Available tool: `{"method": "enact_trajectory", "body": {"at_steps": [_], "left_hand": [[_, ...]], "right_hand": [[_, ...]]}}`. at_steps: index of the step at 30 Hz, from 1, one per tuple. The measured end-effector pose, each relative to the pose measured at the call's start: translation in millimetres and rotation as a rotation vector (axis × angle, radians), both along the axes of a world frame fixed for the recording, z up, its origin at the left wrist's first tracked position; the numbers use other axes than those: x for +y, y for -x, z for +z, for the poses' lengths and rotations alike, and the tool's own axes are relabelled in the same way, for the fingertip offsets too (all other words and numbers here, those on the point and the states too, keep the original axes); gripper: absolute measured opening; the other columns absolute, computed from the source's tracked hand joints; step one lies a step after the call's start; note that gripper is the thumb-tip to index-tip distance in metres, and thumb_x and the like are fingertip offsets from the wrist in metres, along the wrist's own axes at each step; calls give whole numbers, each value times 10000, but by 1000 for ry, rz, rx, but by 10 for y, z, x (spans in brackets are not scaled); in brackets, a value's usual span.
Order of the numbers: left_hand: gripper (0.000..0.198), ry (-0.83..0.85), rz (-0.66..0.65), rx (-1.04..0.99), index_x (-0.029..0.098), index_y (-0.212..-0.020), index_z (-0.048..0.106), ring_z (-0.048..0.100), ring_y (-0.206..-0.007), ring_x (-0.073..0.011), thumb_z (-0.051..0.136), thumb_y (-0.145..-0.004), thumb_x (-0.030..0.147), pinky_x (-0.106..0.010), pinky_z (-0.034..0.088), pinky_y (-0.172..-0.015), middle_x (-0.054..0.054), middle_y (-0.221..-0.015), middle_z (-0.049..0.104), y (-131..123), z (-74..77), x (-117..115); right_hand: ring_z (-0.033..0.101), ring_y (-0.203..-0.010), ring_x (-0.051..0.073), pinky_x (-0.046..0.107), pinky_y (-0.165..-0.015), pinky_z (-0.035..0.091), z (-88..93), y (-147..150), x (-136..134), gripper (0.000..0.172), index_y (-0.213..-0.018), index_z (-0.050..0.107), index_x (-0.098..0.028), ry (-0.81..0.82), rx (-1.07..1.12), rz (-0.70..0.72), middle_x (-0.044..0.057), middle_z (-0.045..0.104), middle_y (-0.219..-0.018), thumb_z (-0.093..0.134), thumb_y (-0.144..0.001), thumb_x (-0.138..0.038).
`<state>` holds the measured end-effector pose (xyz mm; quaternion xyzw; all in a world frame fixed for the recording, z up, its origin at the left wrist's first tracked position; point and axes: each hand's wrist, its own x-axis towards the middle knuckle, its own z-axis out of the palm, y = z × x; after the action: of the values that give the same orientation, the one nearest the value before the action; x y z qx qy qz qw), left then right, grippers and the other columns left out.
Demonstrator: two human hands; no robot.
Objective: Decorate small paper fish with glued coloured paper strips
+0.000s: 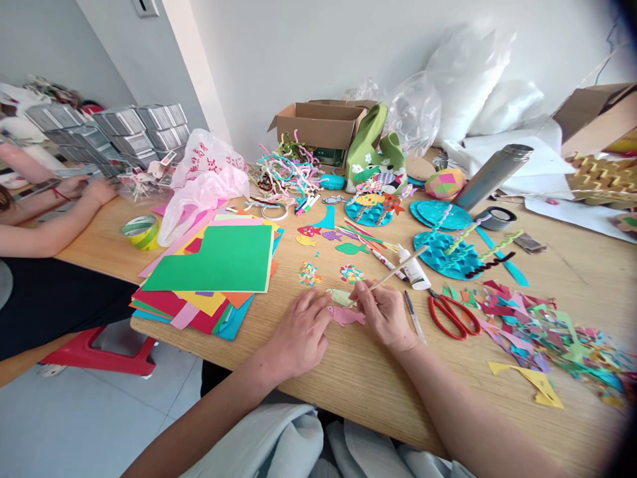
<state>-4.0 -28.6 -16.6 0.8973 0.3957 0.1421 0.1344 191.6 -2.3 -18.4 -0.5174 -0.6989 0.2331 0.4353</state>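
My left hand [301, 335] lies on the table, fingers loosely stretched out, its fingertips at the head end of a pink paper fish [347, 317]. A pale green paper fish [340, 296] lies just beyond the pink one. My right hand [385, 315] pinches a thin wooden stick [405, 263], whose lower tip points down at the paper fish. Whether the tip touches paper I cannot tell. Two small heaps of paper dots, one on the left [309, 273] and one on the right [351, 273], lie beyond the fish. A white glue bottle [414, 269] lies past my right hand.
Red-handled scissors [454, 317], a pen [413, 313] and paper scraps [552, 332] lie to the right. Coloured paper sheets [219, 259] are stacked left, near tape [141, 232]. Blue discs [442, 255] and a steel flask [495, 176] stand behind. Another person's hands [99, 190] work at far left.
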Motion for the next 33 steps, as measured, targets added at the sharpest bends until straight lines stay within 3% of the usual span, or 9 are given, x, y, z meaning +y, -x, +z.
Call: {"method": "enact_trajectory", "body": {"at_steps": [4, 8, 16, 21, 27, 33], "left_hand": [[361, 2, -4, 5, 167, -1145, 542, 245, -1404, -270, 473, -799, 91, -475, 266, -1155, -89, -1439, 436, 6, 4, 4], [378, -4, -3, 9, 167, -1171, 532, 248, -1404, -269, 476, -804, 97, -475, 263, -1155, -88, -1440, 437, 6, -5, 8], [393, 1, -3, 9, 174, -1184, 526, 230, -1412, -261, 489, -799, 99, -476, 261, -1157, -91, -1447, 432, 5, -5, 1], [410, -1, -7, 2, 164, -1203, 521, 231, -1410, -258, 483, -800, 95, -468, 247, -1166, -91, -1445, 431, 4, -11, 6], [410, -4, -7, 3, 161, -1190, 526, 216, -1417, -254, 478, -790, 87, -458, 241, -1176, -84, -1437, 436, -4, -15, 5], [425, -10, -5, 1, 164, -1197, 518, 224, -1414, -259, 473, -781, 87, -471, 253, -1170, -82, -1439, 433, 0, -27, 5]], "right_hand": [[566, -473, 138, 248, -473, 418, 40, -29, 30, 502, -670, 616, -173, -26, 3, -138, 48, 616, -563, 362, -963, -492], [621, -562, 157, 247, -516, 450, 32, -12, 47, 505, -573, 535, -200, -36, -47, -57, 76, 652, -628, 363, -970, -460], [614, -551, 153, 248, -512, 447, -29, 5, 70, 471, -583, 530, -209, -49, -53, -8, 60, 636, -614, 384, -968, -437], [568, -498, 127, 238, -476, 408, 61, 7, 1, 485, -609, 570, -188, -71, 15, -43, 55, 624, -598, 367, -977, -429], [459, -412, 96, 241, -448, 343, 38, 11, -18, 501, -582, 555, -180, -93, -60, 135, 12, 530, -491, 345, -987, -388], [437, -446, 99, 251, -478, 328, -29, -1, -6, 490, -558, 483, -192, -73, -104, 179, 13, 509, -523, 339, -989, -376]]}}
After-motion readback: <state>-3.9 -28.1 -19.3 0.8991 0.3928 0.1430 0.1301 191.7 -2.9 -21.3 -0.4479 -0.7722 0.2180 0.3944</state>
